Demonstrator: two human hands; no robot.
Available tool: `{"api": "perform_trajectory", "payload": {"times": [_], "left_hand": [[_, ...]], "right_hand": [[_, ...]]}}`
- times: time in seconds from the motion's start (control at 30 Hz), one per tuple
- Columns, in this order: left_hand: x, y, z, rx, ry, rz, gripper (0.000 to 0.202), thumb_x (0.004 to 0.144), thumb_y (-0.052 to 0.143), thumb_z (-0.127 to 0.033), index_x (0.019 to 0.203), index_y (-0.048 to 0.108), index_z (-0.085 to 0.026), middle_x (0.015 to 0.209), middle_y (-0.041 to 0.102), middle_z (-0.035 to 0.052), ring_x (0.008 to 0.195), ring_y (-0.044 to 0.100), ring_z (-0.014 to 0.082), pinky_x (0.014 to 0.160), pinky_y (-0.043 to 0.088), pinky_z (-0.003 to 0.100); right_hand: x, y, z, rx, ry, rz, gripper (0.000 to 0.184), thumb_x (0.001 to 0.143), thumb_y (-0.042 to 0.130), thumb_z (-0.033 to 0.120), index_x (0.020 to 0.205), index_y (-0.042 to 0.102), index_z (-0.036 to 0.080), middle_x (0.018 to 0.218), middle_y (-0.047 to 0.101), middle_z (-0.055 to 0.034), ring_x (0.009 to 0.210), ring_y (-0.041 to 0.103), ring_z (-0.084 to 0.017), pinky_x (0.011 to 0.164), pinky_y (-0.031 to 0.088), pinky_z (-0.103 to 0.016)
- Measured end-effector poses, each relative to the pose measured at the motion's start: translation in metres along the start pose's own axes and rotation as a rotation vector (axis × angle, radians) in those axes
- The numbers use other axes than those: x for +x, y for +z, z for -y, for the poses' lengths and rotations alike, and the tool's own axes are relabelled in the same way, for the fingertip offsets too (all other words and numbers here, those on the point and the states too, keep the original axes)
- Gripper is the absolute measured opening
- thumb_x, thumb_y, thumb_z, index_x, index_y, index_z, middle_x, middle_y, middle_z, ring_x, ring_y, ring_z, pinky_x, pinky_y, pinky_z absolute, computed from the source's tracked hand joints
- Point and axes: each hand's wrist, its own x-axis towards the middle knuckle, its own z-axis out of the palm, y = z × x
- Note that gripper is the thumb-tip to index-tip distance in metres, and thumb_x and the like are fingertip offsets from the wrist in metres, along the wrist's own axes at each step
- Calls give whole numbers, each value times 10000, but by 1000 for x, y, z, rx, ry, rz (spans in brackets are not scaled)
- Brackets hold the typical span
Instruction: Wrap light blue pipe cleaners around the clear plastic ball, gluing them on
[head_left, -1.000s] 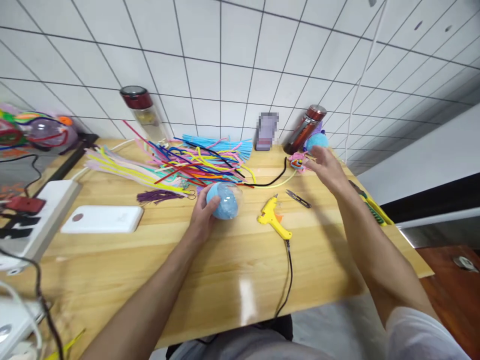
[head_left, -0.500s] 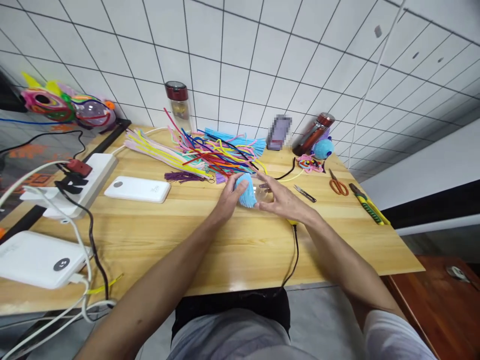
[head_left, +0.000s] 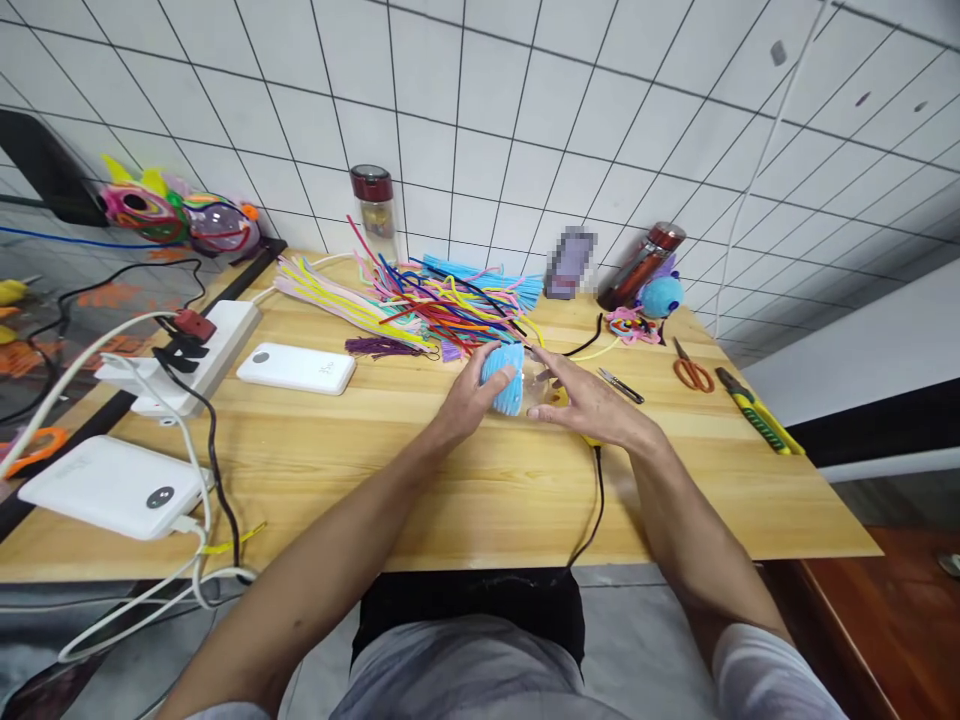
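A fuzzy light-blue ball (head_left: 502, 377) with a clear plastic part on its right side sits in the middle of the wooden table (head_left: 450, 480). My left hand (head_left: 469, 400) grips the ball from the left, fingers curled round it. My right hand (head_left: 589, 405) meets it from the right, fingers stretched toward the clear part and touching it. Under my right hand lies a yellow glue gun (head_left: 589, 438), mostly hidden, its black cord (head_left: 596, 500) running off the front edge.
A pile of coloured pipe cleaners (head_left: 420, 305) lies behind the ball. Small snips (head_left: 621, 385), orange scissors (head_left: 691, 370) and a yellow utility knife (head_left: 757, 422) lie right. Two bottles (head_left: 373, 212), a blue pom-pom toy (head_left: 660, 296), power banks (head_left: 296, 367) and a power strip (head_left: 187, 355) stand around.
My right hand came back from the far right toys to the ball and now touches its clear side. The view has pulled back and shifted left; my left hand stays on the ball.
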Motion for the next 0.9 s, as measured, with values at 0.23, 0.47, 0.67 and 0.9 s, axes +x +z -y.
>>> {"api": "perform_trajectory", "payload": {"times": [0.23, 0.47, 0.67, 0.9], "left_hand": [[-2, -4, -3, 140, 20, 41, 511, 1009, 598, -542, 1398, 628, -211, 1430, 693, 110, 1332, 622, 322, 1205, 426, 451], [0, -2, 2, 225, 15, 0, 485, 1000, 585, -532, 1342, 646, -194, 1353, 707, 128, 1274, 636, 328, 1163, 450, 468], [2, -3, 9, 357, 100, -8, 515, 1054, 483, -541, 1390, 626, -178, 1409, 693, 147, 1330, 631, 316, 1217, 442, 508], [-2, -6, 18, 479, 281, 78, 771, 961, 653, -677, 1534, 510, -181, 1543, 578, 196, 1473, 539, 360, 1277, 416, 571]], "right_hand": [[-3, 14, -5, -102, -53, -70, 897, 953, 753, 528, 1728, 347, 328, 1706, 517, -136, 1561, 520, -405, 1266, 454, -654], [-1, 29, -4, -155, -55, -80, 885, 974, 722, 533, 1724, 336, 265, 1649, 571, -192, 1522, 559, -420, 1231, 474, -668], [0, 29, 7, -236, 32, -24, 825, 1000, 688, 484, 1667, 387, 102, 1597, 596, -281, 1478, 600, -414, 1209, 490, -617], [1, 29, 7, -267, 64, -18, 791, 1036, 617, 557, 1644, 409, 95, 1568, 620, -281, 1447, 620, -419, 1192, 495, -600]]}}
